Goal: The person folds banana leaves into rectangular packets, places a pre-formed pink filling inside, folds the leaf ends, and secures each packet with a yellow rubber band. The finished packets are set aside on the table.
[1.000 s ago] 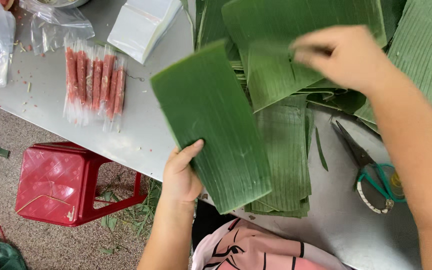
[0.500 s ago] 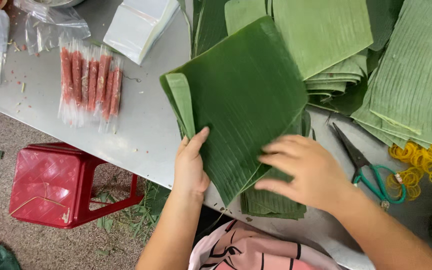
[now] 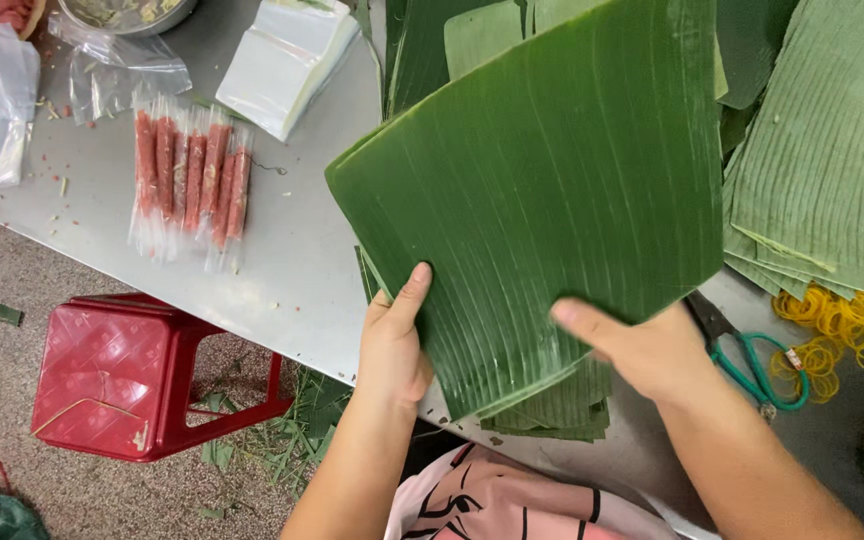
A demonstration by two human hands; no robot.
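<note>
Above the grey table (image 3: 302,280), both hands grip a large banana leaf (image 3: 542,200). Left hand (image 3: 397,345) pinches its lower edge; right hand (image 3: 652,350) clasps the bottom, thumb on top.

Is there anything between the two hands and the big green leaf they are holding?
Nothing visible does. The left hand grips the near edge of the large banana leaf, thumb on top, and the right hand holds the same edge directly. The leaf hides the fingers underneath.
</note>
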